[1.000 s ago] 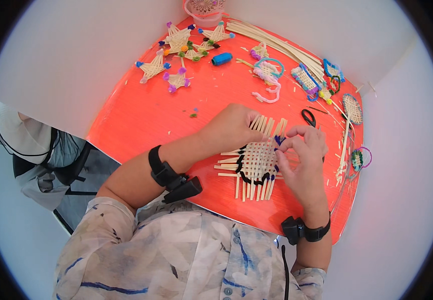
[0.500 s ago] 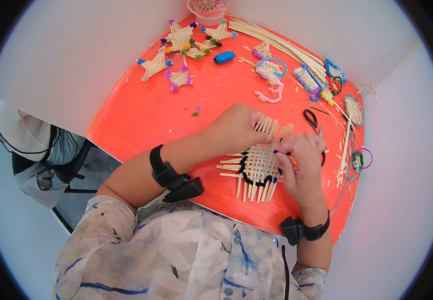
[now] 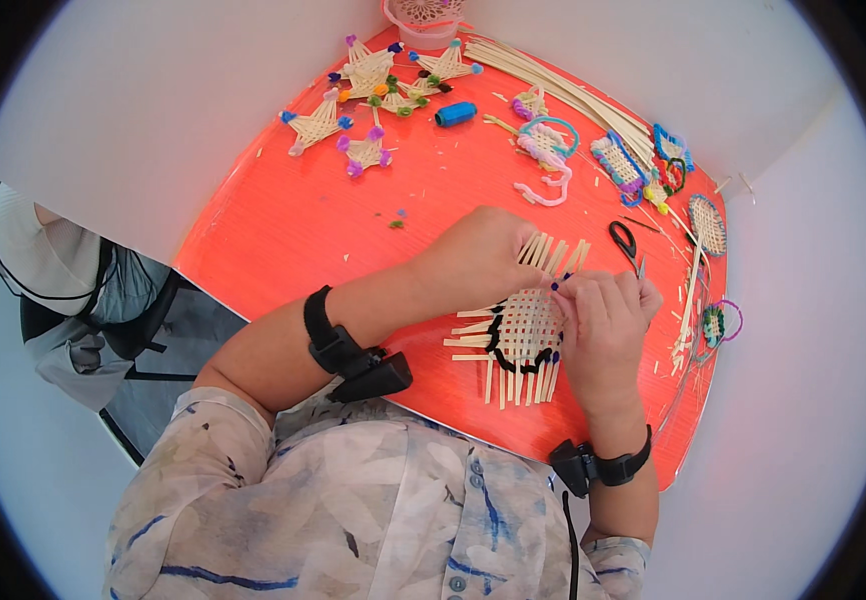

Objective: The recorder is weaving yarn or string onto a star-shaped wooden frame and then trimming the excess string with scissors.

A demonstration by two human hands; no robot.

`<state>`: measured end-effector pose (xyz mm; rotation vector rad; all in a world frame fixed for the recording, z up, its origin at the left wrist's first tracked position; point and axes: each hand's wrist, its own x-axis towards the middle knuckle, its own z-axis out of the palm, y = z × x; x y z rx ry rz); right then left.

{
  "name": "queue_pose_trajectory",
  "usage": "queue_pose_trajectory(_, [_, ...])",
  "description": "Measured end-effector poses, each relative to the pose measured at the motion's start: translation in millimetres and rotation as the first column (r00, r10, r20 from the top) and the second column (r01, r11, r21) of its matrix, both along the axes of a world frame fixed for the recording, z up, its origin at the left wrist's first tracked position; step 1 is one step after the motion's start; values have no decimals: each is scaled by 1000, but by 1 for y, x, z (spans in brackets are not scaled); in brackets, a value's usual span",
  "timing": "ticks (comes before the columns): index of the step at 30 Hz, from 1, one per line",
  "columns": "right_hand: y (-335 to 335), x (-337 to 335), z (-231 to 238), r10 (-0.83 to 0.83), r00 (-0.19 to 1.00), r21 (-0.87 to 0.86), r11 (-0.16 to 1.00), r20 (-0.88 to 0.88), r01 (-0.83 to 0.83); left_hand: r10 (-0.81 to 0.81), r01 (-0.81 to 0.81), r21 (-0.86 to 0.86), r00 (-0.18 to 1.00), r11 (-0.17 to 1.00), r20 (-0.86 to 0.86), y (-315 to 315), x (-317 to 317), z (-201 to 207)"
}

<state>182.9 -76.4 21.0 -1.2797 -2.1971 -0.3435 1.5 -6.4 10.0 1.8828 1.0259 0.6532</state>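
Note:
A round woven mat (image 3: 531, 325) of pale flat strips lies in front of me, its loose strip ends sticking out on several sides. A black pipe cleaner (image 3: 498, 345) winds in and out along its left and lower edge. My left hand (image 3: 493, 258) is closed on the mat's upper edge, the thumb among the strips there. My right hand (image 3: 605, 312) pinches a dark blue pipe cleaner (image 3: 556, 286) at the upper right edge, close to the left fingertips. The right hand hides most of the mat's right side.
Black-handled scissors (image 3: 623, 238) lie just beyond my right hand. Farther back are woven stars (image 3: 365, 152), a blue spool (image 3: 456, 114), a bundle of long strips (image 3: 563, 85) and a pink basket (image 3: 426, 30). Small finished weavings (image 3: 708, 224) and strip scraps line the red table's (image 3: 298, 235) right side.
My right hand has moved slightly up, its fingertips now nearer the left hand's. The mat has shifted a little to the right at its lower left.

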Motion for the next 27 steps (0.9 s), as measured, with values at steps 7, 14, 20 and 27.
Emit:
queue_pose_trajectory(7, [-4,-6,-1,-65,995,-6,998,77,66,-35,35,18,999,999,10,-2,4,-3])
queue_pose_trajectory(14, [0,0,-3,62,945,-144,983,-320,-113,-7,13,-112,998,994,56,4,2,-6])
queue_pose_trajectory(20, [3,6,1,65,955,-100,990,-288,-97,16,-7,-152,998,988,55,4,-1,2])
queue_pose_trajectory(27, [2,-1,6,16,1000,-89,996,-5,-16,-18,18,-66,1000,998,8,2,3,-1])
